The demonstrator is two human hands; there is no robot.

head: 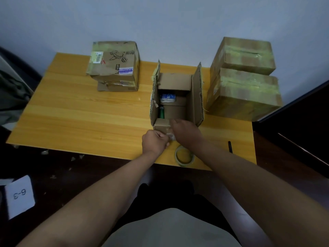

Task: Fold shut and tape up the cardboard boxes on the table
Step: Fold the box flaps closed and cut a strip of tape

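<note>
My open box (175, 97) stands near the middle of the bench (71, 111), its long axis running from the front edge toward the back edge, both long flaps upright and the near short flap (161, 123) just ahead of my knuckles. My left hand (154, 142) is curled tight, pinching a crumpled scrap of clear tape (171, 137) at the box's near wall; my right hand (185, 130) reaches over the same near end, fingers loosely extended onto the flap. The tape roll (184, 155) lies at the front edge, just behind my right wrist, so that hand is nearer it. Sealed boxes sit toward the back corners.
</note>
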